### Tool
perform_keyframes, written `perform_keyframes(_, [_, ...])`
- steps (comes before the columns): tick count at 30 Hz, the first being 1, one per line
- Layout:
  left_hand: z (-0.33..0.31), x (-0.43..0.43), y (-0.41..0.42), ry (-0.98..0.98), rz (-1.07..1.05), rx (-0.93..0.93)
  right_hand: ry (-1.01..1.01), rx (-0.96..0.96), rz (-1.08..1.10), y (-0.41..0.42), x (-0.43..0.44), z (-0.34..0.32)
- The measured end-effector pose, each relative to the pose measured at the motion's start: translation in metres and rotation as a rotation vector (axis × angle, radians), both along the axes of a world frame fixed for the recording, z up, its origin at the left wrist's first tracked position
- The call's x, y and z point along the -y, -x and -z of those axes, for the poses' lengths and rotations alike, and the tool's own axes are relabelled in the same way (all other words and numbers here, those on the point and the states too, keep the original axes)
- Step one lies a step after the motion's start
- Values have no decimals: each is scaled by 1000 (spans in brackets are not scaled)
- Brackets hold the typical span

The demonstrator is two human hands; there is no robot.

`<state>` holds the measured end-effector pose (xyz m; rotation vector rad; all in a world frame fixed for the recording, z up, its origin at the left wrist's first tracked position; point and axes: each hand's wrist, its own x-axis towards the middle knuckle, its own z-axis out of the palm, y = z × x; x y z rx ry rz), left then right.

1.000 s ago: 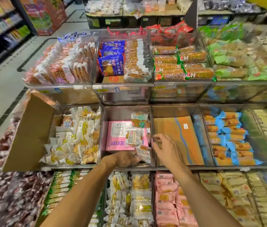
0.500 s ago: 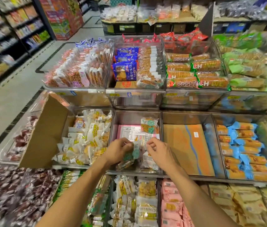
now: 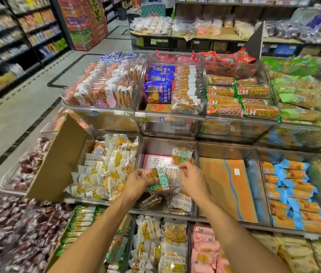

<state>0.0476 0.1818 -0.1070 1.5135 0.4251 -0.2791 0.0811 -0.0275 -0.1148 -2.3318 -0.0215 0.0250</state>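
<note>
My left hand (image 3: 136, 181) grips a small clear snack packet with a green label (image 3: 158, 180) over a see-through bin (image 3: 167, 143) in the middle row. My right hand (image 3: 190, 179) pinches a second clear packet (image 3: 172, 171) just to the right of the first. Another green-label packet (image 3: 182, 155) leans at the back of the bin, on a pink box (image 3: 154, 161) that lies flat inside. More loose packets (image 3: 181, 200) lie at the bin's front, partly hidden by my hands.
A brown cardboard flap (image 3: 57, 160) stands left of a bin of yellow-white packets (image 3: 106, 166). Right of my hands lies an orange carton (image 3: 226, 186), then blue-orange biscuit packs (image 3: 291, 192). An upper tier of full bins (image 3: 171, 89) rises behind. The aisle floor (image 3: 17, 115) runs left.
Both hands rose from the bin's front edge to its middle. The left hand took up a green-label packet and the right closed on a second one. The camera view tilted upward.
</note>
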Motion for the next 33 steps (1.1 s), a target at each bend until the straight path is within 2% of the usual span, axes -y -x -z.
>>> perform_keyframes(2, [3, -7, 2, 17, -42, 43, 207, 103, -64, -24, -1, 0])
perform_keyframes(5, [6, -21, 4, 132, -112, 42, 439, 61, -90, -56, -8, 1])
perform_keyframes(9, [14, -35, 11, 170, -121, 17, 633, 39, -96, -78, -19, 11])
perform_keyframes(13, [19, -40, 15, 185, -132, 16, 842, 162, -88, -83, -21, 20])
perform_keyframes(16, [21, -39, 16, 179, -145, 10, 877, 242, -103, -85, -18, 21])
perform_keyframes(18, [21, -38, 16, 178, -145, 23, 726, 319, -106, -83, -15, 15])
perform_keyframes(20, [22, -37, 16, 190, -153, 37, 393, 324, -80, -73, -15, 0])
perform_keyframes(22, [25, -38, 16, 228, -177, 39, -50, 170, -1, -60, -18, -14])
perform_keyframes(24, [26, -39, 16, 250, -185, 44, -369, -36, 62, -43, -23, -21])
perform_keyframes(26, [26, -39, 16, 253, -171, 54, -476, -176, 74, -28, -28, -14])
perform_keyframes(28, [25, -39, 17, 250, -164, 62, -467, -246, 64, -13, -36, 2])
perform_keyframes(33, [21, -38, 21, 220, -99, 87, -451, -248, 118, -1, -60, 24])
